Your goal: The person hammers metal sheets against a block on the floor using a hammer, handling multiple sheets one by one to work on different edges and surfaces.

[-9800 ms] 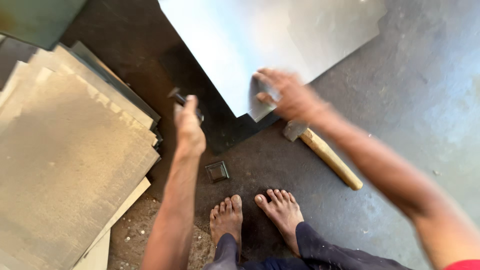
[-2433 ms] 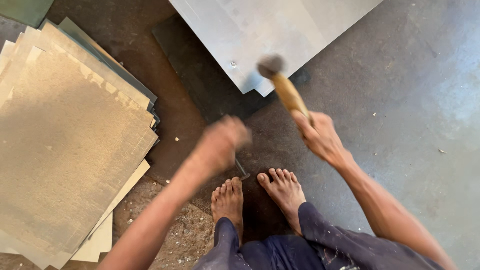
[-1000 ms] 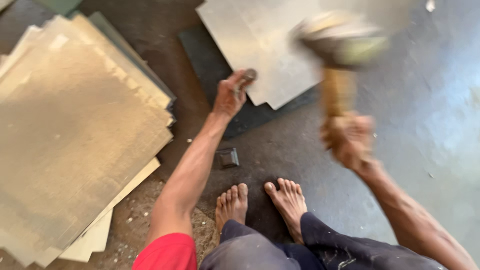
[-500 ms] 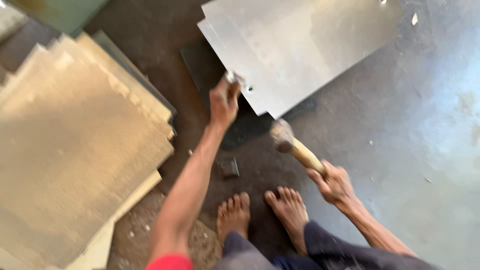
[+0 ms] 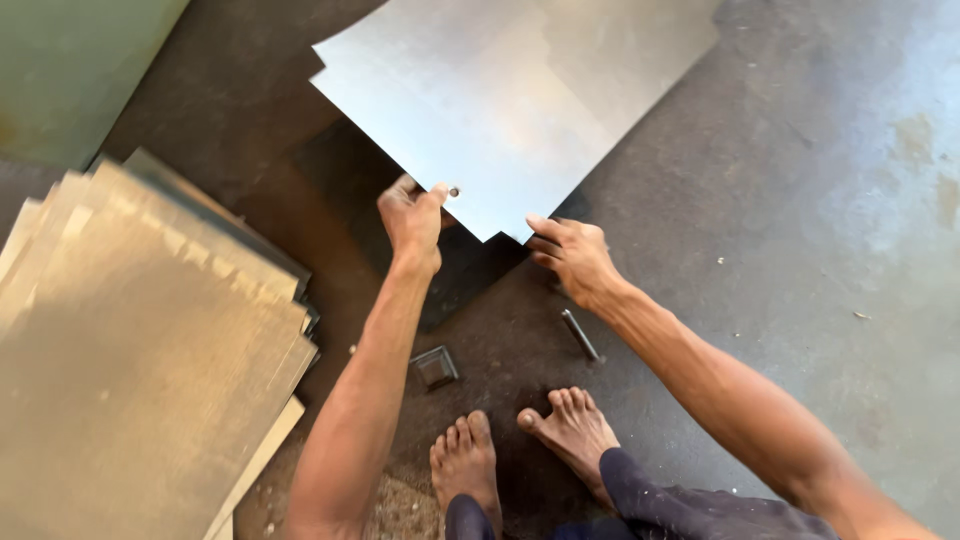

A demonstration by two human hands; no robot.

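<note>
On metal sheet (image 5: 510, 110), both hands' fingers (image 5: 545, 235)

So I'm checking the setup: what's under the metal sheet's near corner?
A dark slab shows under the metal sheet, held by left hand and right hand; the rest is covered.

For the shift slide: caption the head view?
Both hands, left hand and right hand, grip the near corner of a metal sheet on the floor.

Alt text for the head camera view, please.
Both hands grip the near corner of a metal sheet on a dark floor: left hand beside a small punched hole, right hand at the tip. A stack of sheets lies left; bare feet below.
</note>
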